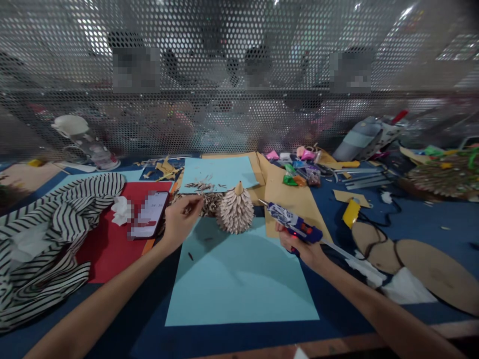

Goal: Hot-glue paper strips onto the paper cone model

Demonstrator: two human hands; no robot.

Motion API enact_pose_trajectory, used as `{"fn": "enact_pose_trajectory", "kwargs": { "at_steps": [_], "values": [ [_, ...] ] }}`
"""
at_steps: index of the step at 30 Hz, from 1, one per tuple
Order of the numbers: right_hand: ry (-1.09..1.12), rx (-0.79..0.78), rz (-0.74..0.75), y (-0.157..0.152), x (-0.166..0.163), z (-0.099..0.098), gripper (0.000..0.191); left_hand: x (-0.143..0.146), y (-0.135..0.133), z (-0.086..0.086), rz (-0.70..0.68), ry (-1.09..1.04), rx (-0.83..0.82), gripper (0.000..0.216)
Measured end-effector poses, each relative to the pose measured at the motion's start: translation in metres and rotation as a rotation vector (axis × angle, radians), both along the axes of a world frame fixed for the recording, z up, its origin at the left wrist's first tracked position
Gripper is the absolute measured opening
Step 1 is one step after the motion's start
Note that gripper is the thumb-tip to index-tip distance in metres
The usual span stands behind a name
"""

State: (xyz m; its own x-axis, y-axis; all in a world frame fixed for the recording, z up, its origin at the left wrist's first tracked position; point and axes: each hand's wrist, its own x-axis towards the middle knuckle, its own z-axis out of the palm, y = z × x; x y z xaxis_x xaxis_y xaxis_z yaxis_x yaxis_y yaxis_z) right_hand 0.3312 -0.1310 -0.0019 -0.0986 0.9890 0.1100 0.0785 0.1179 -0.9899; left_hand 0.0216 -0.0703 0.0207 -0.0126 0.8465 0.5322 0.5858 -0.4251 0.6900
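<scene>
My right hand [299, 245] grips a blue and white glue gun [291, 221] whose nozzle points left toward a small cone-shaped paper tree [235, 211] covered in tan scales. The tree stands at the far edge of a light blue sheet [239, 279]. My left hand [181, 219] is just left of the tree, its fingers pinched on a small tan paper piece beside a pile of loose scales [210, 202].
A phone [149, 214] lies on a red sheet [112, 239] next to striped cloth [48, 234]. Brown paper [295, 199], clay packets [295, 174], a yellow tool [351, 213] and cardboard discs [430, 269] lie to the right. A perforated metal screen [239, 75] closes the far side.
</scene>
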Motion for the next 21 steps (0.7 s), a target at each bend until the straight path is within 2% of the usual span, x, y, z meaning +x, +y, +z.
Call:
{"fn": "enact_pose_trajectory", "kwargs": {
  "at_steps": [3, 6, 11, 15, 21],
  "values": [
    [0.196, -0.084, 0.174, -0.005, -0.002, -0.002, 0.024, 0.019, -0.017, 0.001, -0.136, -0.228, -0.16, 0.017],
    [0.311, -0.119, 0.266, -0.005, -0.004, -0.007, 0.022, 0.038, -0.032, -0.001, -0.21, -0.441, -0.359, 0.019],
    [0.441, -0.237, 0.289, -0.003, -0.01, -0.014, 0.021, 0.055, -0.048, -0.007, -0.283, -0.74, -0.604, 0.023],
    [0.459, -0.257, 0.319, -0.004, -0.013, -0.013, 0.021, 0.061, -0.057, -0.002, -0.325, -0.702, -0.629, 0.026],
    [0.429, -0.337, 0.234, -0.006, -0.018, -0.008, 0.027, 0.071, -0.058, 0.011, -0.367, -0.541, -0.481, 0.02]
  ]
}}
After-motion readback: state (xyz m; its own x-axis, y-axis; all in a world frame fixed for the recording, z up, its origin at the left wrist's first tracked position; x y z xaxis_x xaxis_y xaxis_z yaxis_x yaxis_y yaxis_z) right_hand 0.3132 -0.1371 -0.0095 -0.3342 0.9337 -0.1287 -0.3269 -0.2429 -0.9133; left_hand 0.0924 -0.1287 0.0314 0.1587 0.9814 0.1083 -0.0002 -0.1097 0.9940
